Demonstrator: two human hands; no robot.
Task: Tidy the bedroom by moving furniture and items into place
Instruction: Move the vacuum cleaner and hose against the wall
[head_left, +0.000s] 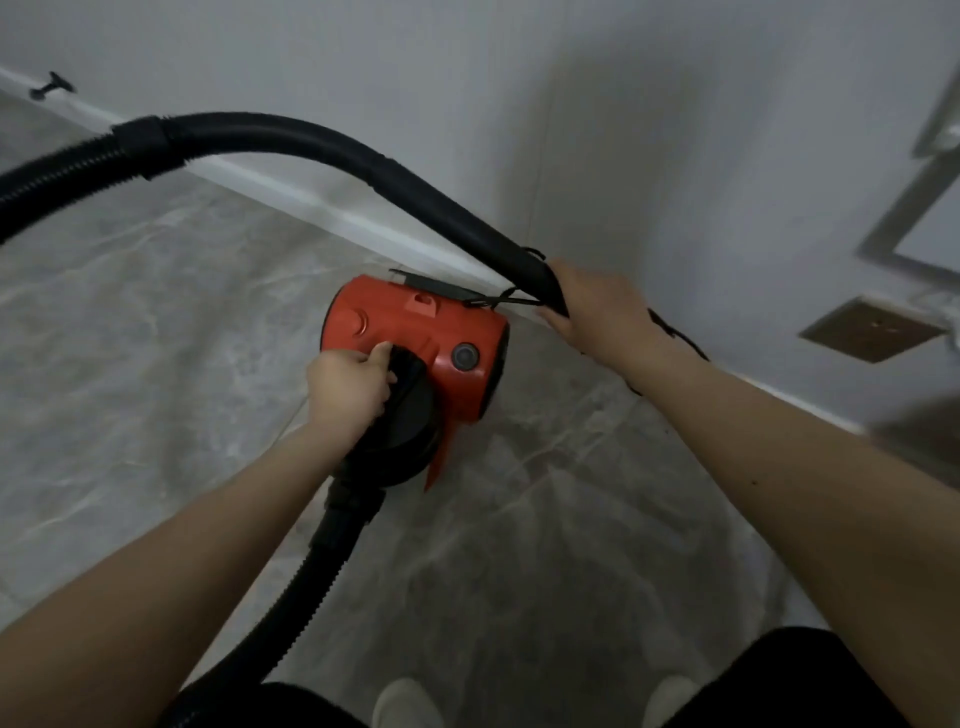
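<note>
Head view. The left hand (349, 391) is closed, fingers curled around the black carry handle (410, 395) on top of the red vacuum cleaner (415, 340). The right hand (592, 306) is likewise closed, gripping the end of the curved black wand (322, 150), with a thin black cord (511, 297) caught under the fingers and trailing along the forearm. The wand arches up and leftward to a ribbed black hose (47, 174) that leaves the left edge of the view; a second ribbed length (291, 597) runs from a black coupling (350, 512) at the near end of the vacuum body down toward the person's legs. The vacuum body lies on its side near the white baseboard (311, 200), over a grey marble-patterned floor (130, 322). A pale wall (519, 78) rises behind the baseboard. At right, a brown square plate (872, 330) is set in the wall near a framed edge (893, 208). Open floor extends to the left and toward the viewer, where two light shoes (408, 701) show at the bottom edge.
</note>
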